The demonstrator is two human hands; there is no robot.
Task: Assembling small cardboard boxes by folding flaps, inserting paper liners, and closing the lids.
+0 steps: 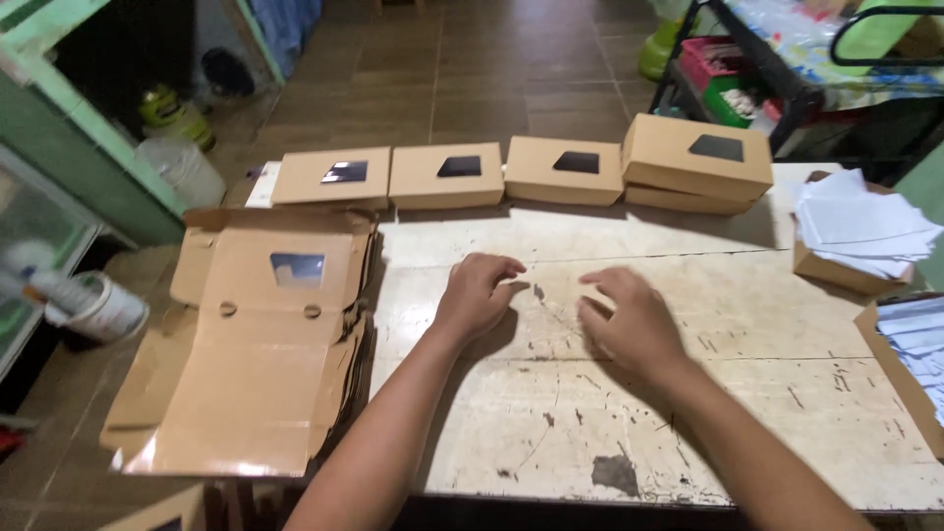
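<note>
My left hand rests on the worn white table near its middle, fingers loosely curled and holding nothing. My right hand hovers just right of it, fingers spread and empty. A stack of flat, unfolded brown cardboard boxes with window cut-outs lies at the table's left edge, close to my left forearm. Along the far edge stands a row of folded brown window boxes, with two stacked at the right end.
A brown box piled with white paper sheets sits at the right. Another box with sheets is at the right edge. Left on the floor are a white bucket and a green cabinet. A rack with baskets stands behind.
</note>
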